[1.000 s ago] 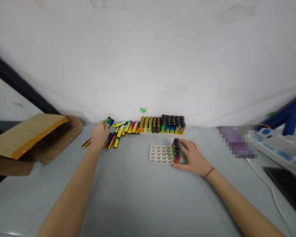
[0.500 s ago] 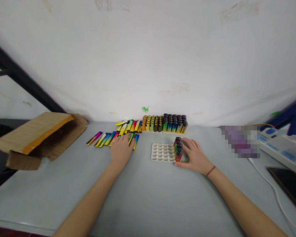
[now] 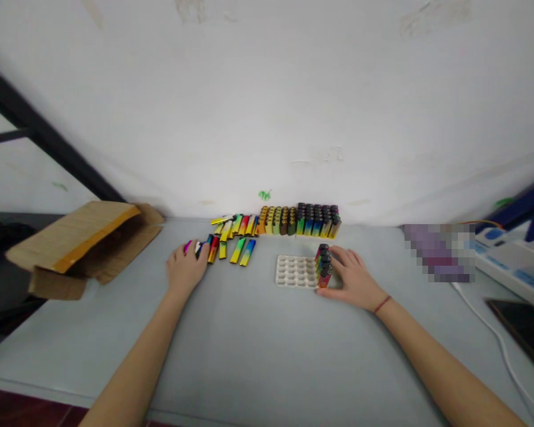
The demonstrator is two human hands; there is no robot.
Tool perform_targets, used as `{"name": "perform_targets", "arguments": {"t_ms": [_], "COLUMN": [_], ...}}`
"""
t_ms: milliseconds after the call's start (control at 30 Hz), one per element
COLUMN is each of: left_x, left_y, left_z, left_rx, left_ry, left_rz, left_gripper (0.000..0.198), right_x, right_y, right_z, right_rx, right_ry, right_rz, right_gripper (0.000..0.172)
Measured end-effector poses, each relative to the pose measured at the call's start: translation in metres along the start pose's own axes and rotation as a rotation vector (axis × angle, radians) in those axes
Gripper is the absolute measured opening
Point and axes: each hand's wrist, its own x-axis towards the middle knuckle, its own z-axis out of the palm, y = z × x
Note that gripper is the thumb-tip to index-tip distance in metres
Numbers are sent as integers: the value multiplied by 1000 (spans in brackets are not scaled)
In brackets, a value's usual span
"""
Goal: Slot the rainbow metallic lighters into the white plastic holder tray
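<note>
My left hand (image 3: 186, 267) lies palm down on the grey table (image 3: 267, 350), its fingers curled over the left end of a spread of loose multicoloured lighters (image 3: 231, 249). A few of those lighters show from under its fingertips. My right hand (image 3: 353, 277) rests beside a white tray (image 3: 294, 271) with rows of empty sockets. Its fingers touch a column of upright lighters (image 3: 324, 264) standing in the tray's right edge. Whether the hand grips them I cannot make out.
A block of upright lighters (image 3: 300, 220) stands against the white wall. An open cardboard box (image 3: 82, 243) lies at the left. At the right are a blurred purple patch (image 3: 440, 255), white devices (image 3: 511, 261), a cable (image 3: 493, 332) and a dark phone (image 3: 523, 326).
My left hand went from the back lighters to the centre of the loose pile, then left to its end. The loose lighters have been shifted and regrouped. My right hand stayed at the tray.
</note>
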Motion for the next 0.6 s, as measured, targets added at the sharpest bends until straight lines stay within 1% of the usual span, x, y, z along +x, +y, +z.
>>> {"name": "perform_targets", "arguments": {"t_ms": [133, 300, 467, 600], "left_x": [-17, -35, -41, -43], "left_y": [20, 44, 68, 76], "left_z": [0, 0, 10, 13], "left_rx": [-31, -38, -112, -147], "left_ry": [30, 70, 163, 239], "left_rz": [45, 122, 226, 261], "left_gripper": [59, 59, 66, 62], "right_x": [1, 1, 2, 3], "right_y": [1, 1, 0, -1], "right_z": [1, 0, 0, -1], "right_rx": [1, 8, 14, 18], "right_ry": [-4, 3, -4, -4], "right_rz": [2, 2, 1, 8], "right_gripper": [88, 85, 86, 86]}}
